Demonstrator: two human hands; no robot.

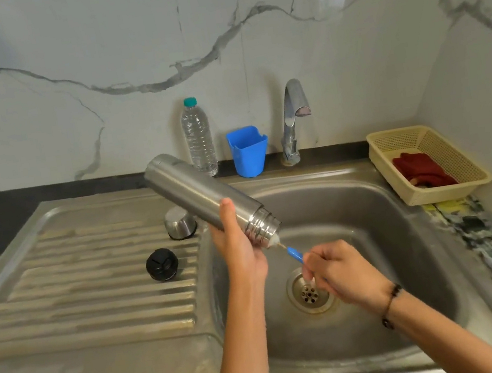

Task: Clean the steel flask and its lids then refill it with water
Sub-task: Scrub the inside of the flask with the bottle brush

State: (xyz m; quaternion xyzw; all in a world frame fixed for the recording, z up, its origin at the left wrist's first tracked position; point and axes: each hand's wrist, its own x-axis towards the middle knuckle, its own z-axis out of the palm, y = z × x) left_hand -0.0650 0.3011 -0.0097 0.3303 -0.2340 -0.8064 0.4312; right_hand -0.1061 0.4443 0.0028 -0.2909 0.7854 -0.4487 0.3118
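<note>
Over the sink basin (391,227) my left hand (238,246) grips the tilted steel flask (200,194) while my right hand (340,271) pinches the bottle brush (293,255), seemingly mid-scrub inside, with the steel cup lid (180,222) and black stopper (162,264) waiting on the drainboard (77,296), refilling still ahead.

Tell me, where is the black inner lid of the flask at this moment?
In the head view the black inner lid lies on the ribbed draining board, left of the sink basin, in front of the steel cup lid.
</note>
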